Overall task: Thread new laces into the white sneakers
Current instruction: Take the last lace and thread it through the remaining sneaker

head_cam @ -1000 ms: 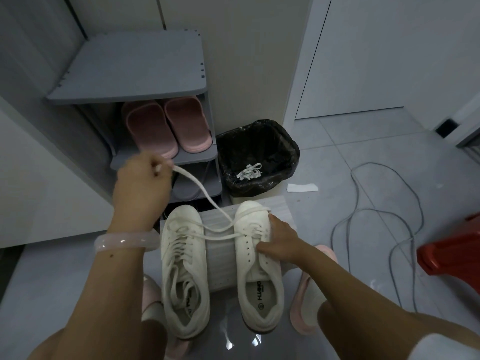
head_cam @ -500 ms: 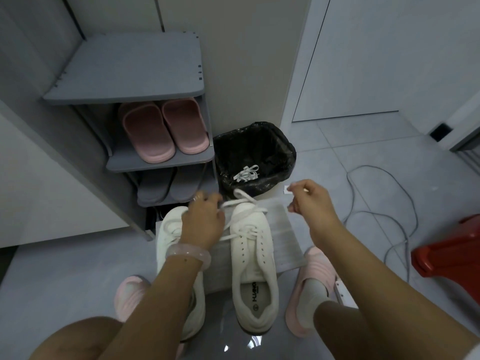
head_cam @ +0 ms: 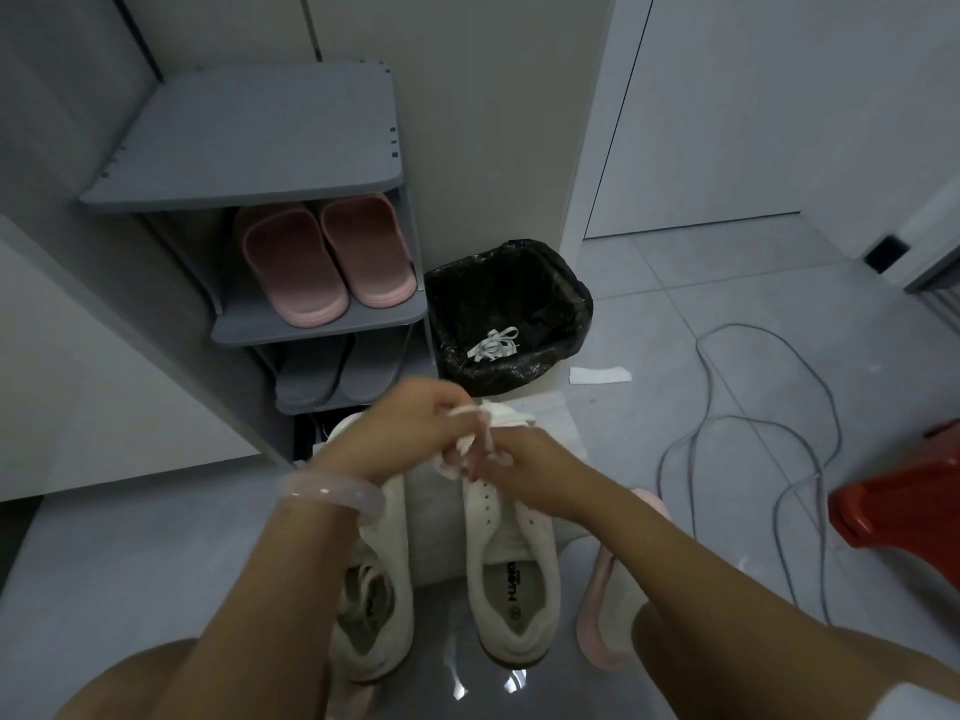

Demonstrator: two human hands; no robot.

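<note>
Two white sneakers stand side by side on the floor in front of me, toes pointing away: the left sneaker (head_cam: 371,610) and the right sneaker (head_cam: 511,579). Over the front of the right sneaker both hands meet. My left hand (head_cam: 410,433), with a pale pink bangle on its wrist, grips the white lace (head_cam: 462,446). My right hand (head_cam: 524,462) pinches the same lace just beside it. The hands hide the sneaker's toe and its front eyelets.
A grey shoe rack (head_cam: 260,142) holds pink slippers (head_cam: 327,257) and grey slippers. A black-lined bin (head_cam: 506,314) with an old lace inside stands behind the sneakers. A grey cable (head_cam: 753,423) loops on the floor at right, beside a red stool (head_cam: 904,504).
My right hand has come in from the right and joined my left hand over the right sneaker's front. Both now hold the lace close together.
</note>
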